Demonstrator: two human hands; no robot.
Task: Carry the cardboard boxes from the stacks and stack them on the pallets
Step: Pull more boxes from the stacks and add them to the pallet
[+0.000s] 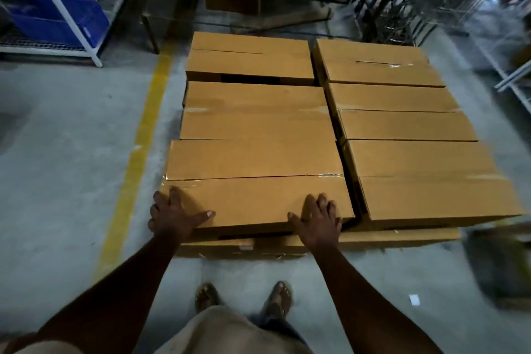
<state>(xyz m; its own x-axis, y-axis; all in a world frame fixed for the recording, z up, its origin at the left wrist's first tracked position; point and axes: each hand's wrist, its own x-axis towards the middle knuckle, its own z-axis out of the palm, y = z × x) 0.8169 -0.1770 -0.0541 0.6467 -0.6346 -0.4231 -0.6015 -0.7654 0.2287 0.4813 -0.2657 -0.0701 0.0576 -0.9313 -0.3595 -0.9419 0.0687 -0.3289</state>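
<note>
the near left box (255,181) lies among five others, left hand (172,217) and right hand (319,223) pressing flat on its front edge, fingers spread.

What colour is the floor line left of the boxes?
Yellow: the floor line runs beside the boxes, clearest in the head view.

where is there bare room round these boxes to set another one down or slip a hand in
Bare floor lies left of the yellow line and between the feet and the near box under both hands. The top layer is crowded: six boxes, only narrow dark gaps between columns.
</note>
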